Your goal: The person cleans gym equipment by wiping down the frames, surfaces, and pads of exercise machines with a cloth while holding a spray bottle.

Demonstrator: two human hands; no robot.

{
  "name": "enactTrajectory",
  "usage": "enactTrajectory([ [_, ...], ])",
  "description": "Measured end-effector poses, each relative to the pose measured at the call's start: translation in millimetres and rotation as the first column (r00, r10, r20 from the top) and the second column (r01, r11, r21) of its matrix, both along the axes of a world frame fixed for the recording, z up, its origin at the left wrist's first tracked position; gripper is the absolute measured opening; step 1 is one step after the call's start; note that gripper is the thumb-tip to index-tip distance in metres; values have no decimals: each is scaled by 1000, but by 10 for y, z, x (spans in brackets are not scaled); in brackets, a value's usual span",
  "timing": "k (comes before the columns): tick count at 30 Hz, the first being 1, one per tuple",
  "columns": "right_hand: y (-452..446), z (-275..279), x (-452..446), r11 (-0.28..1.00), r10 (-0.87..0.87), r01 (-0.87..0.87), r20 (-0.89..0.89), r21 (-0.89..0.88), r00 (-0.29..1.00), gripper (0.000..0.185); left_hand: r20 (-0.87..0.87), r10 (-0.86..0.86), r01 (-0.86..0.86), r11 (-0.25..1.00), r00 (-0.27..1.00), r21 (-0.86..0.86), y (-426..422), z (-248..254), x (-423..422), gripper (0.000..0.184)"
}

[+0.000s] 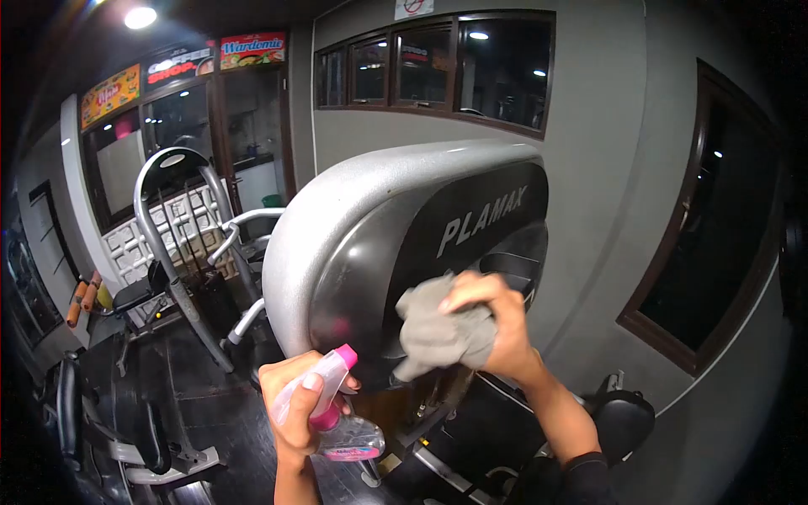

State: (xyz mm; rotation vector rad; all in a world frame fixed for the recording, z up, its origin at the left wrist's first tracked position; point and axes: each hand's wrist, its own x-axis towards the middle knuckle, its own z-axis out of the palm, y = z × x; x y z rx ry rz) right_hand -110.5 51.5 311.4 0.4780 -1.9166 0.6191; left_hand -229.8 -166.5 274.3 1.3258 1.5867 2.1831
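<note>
My left hand (295, 404) is wrapped round a spray bottle (352, 438) with a pink nozzle tip, a whitish trigger head and a clear body with a pink label. In my right hand (503, 324) is a bunched grey cloth (438, 324). The cloth is in front of the black side panel of a gym machine (370, 202) lettered PLAMAX, whose rounded frame is silver. Whether the cloth touches the panel I cannot tell. My right hand and the cloth hide part of the panel's lower area.
Another gym machine (172, 181) with a silver frame stands at the left. A black padded seat (623, 421) is low on the right. Beyond the PLAMAX machine is a grey wall with a long window (421, 67), and a dark framed window (715, 219) is at the right.
</note>
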Motion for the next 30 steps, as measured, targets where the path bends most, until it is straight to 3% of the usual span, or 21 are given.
enactTrajectory([
  [2,104,81,-42,987,-150,138,-180,-76,972,39,-17,42,-42,999,999,16,15,98,40,53],
  [5,332,242,-65,956,-288,254,-292,-147,912,44,-45,132,-130,991,990,45,52,278,110,52],
  [8,443,319,-69,938,-292,203,-331,-280,897,43,-195,191,-202,979,962,-36,74,484,133,45],
  [11,497,370,-90,954,-222,140,-312,-265,924,41,-183,207,-219,975,961,-46,125,561,176,43],
  [13,454,463,-139,971,-233,205,-290,-123,928,38,-224,235,-247,969,946,-28,146,579,151,43],
  [15,368,492,-249,966,-257,255,-201,-35,945,33,-119,181,-182,983,976,-2,175,591,146,45],
  [17,176,430,-391,959,-268,283,-262,21,927,34,-62,216,-214,976,974,40,178,567,157,49],
  [19,98,347,-397,972,-107,152,-242,178,964,25,-36,197,-193,977,980,87,168,506,103,51],
  [21,62,268,-343,919,70,-40,-62,393,996,28,-1,165,-164,980,986,109,164,476,68,52],
  [23,150,285,-301,877,25,-16,-13,480,1000,27,33,132,-135,982,991,131,143,455,25,53],
  [25,394,434,-353,870,-104,174,-173,461,979,27,1,36,-36,995,999,94,114,416,-18,55],
  [27,491,620,-421,950,-158,226,-294,214,943,29,23,16,-18,995,1000,93,97,411,-21,55],
  [29,396,628,-434,972,-192,223,-294,77,936,28,43,-12,7,995,999,96,95,407,-38,55],
  [30,334,587,-440,964,-153,207,-294,164,943,27,52,-19,13,993,998,119,95,392,-53,55],
])
